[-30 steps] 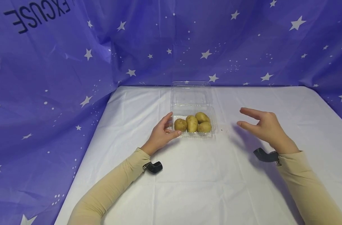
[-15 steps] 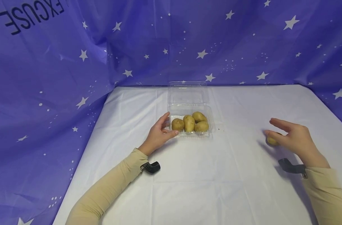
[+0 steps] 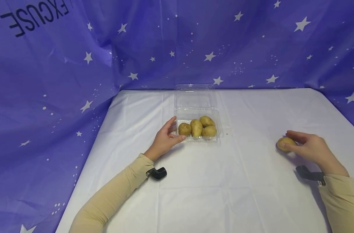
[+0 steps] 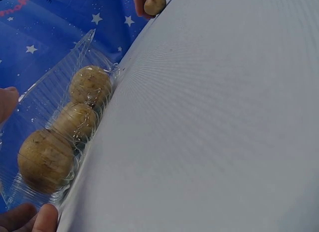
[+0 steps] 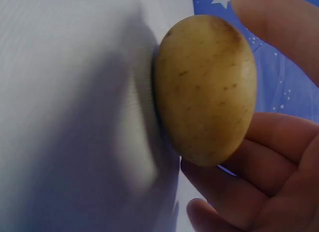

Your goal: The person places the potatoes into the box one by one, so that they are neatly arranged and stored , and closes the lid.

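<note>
A clear hinged plastic container (image 3: 219,123) stands with its lid raised at the back of the table and has several potatoes (image 3: 196,128) in it. My left hand (image 3: 164,139) holds its near left corner, thumb at the front wall and fingers along the left side. In the left wrist view, fingertips (image 4: 46,219) touch the container's lower end. Far to the right, my right hand (image 3: 313,147) has its fingers around a single potato (image 5: 204,92) at the tabletop. The right wrist view shows curled fingers beneath that potato, with the thumb just off its other side.
White cloth (image 3: 200,200) covers the table. A purple star-patterned curtain (image 3: 153,38) hangs behind it and along the left. A small dark speck (image 3: 227,133) lies right of the container. Black wrist mounts (image 3: 157,173) sit on both sleeves.
My right hand has moved right and down from mid-table to the lone potato, and its fingers have closed in around it. The left hand stays at the container.
</note>
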